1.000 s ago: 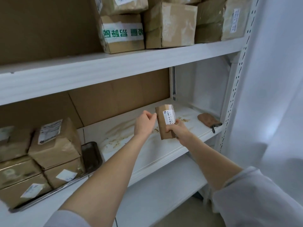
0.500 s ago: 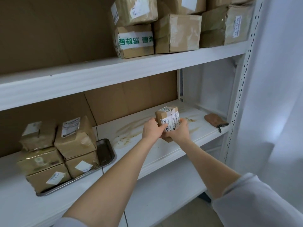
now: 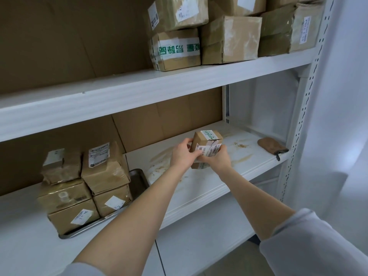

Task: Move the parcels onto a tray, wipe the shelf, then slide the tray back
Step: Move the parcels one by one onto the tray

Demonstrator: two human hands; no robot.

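Holding one small parcel upright, long axis vertical, left hand and right hand both gripped it over the stained shelf; tray lay at eight o'clock, nearer the left hand.

Lower right of the frame now: a loose, pale grey-white right sleeve, roomy, softly creased, with a faint bluish cast in the shadowed folds. Plain cuff edge, rumpled, somewhere around the elbow. Bare forearm from there, up toward centre frame, ending in the right hand. Over at the bottom edge, lower left: just a sliver of the matching left sleeve, same pale cloth, same plain hem, slightly blurred. Another bare forearm, long across the middle of the picture, up to the left hand. Fingernails too small to make out.
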